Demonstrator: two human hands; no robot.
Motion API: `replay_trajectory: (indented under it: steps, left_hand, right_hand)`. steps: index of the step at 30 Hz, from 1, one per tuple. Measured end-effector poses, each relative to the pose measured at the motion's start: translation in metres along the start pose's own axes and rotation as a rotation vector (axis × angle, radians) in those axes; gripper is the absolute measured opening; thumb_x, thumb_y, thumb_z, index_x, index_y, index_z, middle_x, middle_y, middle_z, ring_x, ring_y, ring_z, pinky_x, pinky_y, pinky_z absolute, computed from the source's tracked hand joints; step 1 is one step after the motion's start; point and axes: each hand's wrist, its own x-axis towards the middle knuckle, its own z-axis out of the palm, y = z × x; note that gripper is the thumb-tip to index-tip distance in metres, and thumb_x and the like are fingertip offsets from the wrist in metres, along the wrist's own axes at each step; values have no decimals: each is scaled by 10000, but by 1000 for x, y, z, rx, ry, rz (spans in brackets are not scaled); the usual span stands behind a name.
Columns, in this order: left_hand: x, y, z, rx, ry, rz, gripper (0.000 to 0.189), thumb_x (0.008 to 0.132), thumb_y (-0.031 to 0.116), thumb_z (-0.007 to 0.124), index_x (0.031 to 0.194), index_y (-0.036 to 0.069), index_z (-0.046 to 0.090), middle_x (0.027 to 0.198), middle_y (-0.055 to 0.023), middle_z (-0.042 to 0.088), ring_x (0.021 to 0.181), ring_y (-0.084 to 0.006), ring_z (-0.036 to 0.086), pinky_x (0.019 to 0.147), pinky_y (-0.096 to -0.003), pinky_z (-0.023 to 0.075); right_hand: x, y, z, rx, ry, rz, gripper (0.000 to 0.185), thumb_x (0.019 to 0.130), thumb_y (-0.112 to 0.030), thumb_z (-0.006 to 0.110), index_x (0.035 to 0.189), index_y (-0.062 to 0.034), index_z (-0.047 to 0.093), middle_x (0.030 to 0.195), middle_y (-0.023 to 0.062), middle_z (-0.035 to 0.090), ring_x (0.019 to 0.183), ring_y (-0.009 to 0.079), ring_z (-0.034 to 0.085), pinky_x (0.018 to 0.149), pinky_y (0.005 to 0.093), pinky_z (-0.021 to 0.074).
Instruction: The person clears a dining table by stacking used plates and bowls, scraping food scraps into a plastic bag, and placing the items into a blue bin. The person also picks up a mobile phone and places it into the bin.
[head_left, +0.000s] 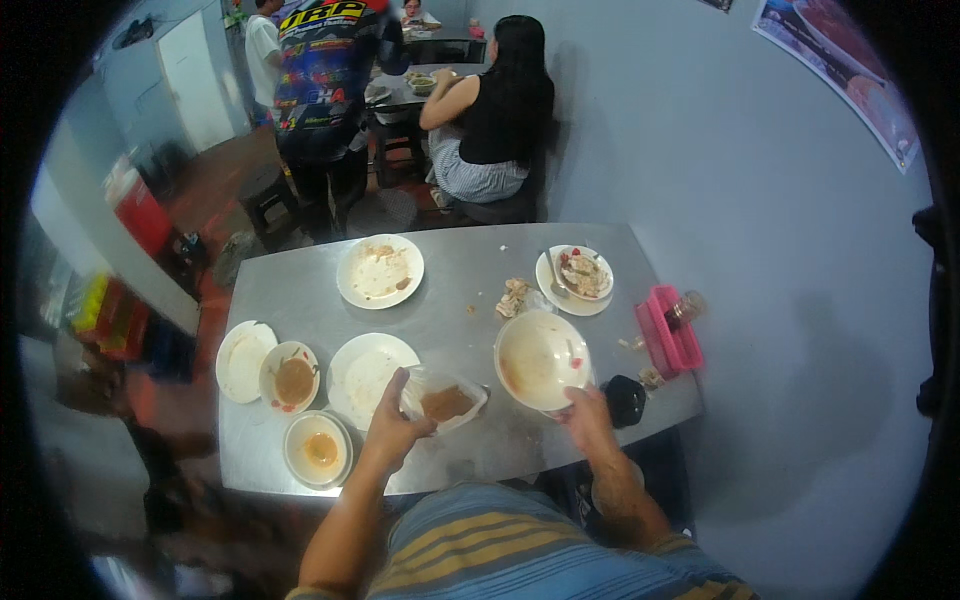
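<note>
My left hand (394, 431) grips a clear plastic bag (448, 401) that has brown liquid in its bottom. In my right hand (589, 420) is a large white bowl (541, 360), tilted so its stained inside faces me. Just left of the bag lies a white plate (367, 375) with food traces. Further left are a bowl of brown soup (292, 379), a smaller bowl (318, 450) with some orange-brown liquid and another white plate (244, 360). A black container (625, 401) stands right of my right hand.
The steel table (450, 300) also bears a dirty plate (380, 271), crumpled tissue (513, 298), and a bowl of scraps (583, 274) on a plate with cutlery. A pink basket (670, 330) stands by the wall (750, 262). Several people are beyond, one seated (499, 112).
</note>
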Motion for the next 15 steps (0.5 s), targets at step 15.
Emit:
replay_trajectory:
  steps: [15]
  left_hand:
    - [-9, -9, 3, 54, -20, 25, 875, 626, -159, 571, 1416, 26, 244, 1472, -135, 245, 1178, -247, 461, 755, -295, 532]
  right_hand:
    - [31, 23, -80, -814, 154, 56, 474, 896, -344, 527, 1100, 74, 435, 815, 195, 602, 524, 217, 596, 472, 318, 490]
